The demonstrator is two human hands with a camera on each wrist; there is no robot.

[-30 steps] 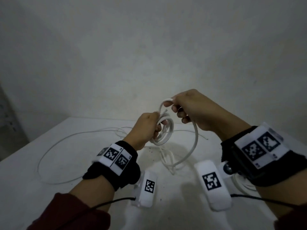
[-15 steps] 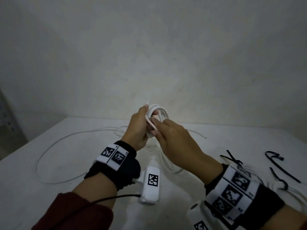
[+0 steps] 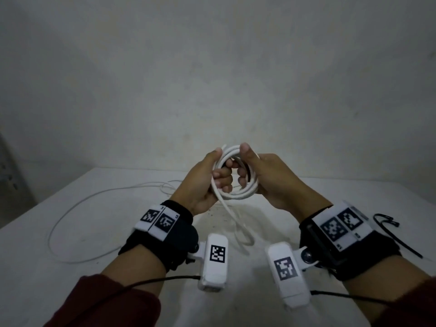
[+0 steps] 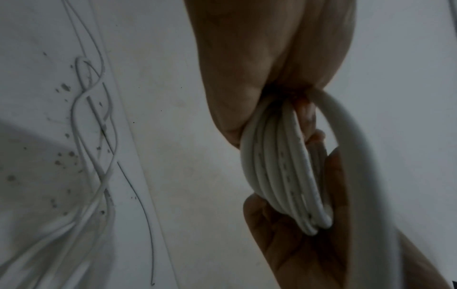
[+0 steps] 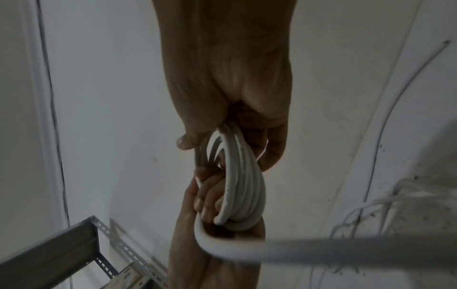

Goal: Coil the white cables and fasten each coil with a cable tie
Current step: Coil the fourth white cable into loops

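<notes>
Both hands hold a white cable coil [image 3: 236,178] of several loops up above the white table [image 3: 35,267]. My left hand [image 3: 210,178] grips the coil's left side, fingers curled through the ring. My right hand [image 3: 257,175] grips its right side, thumb over the top. A loose tail of cable [image 3: 238,227] hangs from the coil to the table. The left wrist view shows the bundled loops [image 4: 284,176] clamped between both hands. In the right wrist view the coil [image 5: 242,187] runs from my right hand's fingers [image 5: 269,150] to the left hand below.
A thin white cable [image 3: 77,211] lies in a wide loop on the table's left side. Black cable ties [image 3: 389,227] lie at the right behind my right wrist. A grey perforated metal shelf frame [image 5: 74,246] stands left of the table. A bare wall rises behind.
My right hand laid another loop onto the coil, then turned palm-up and took hold of the coil's right side. The coil rose slightly and now faces me as a ring.
</notes>
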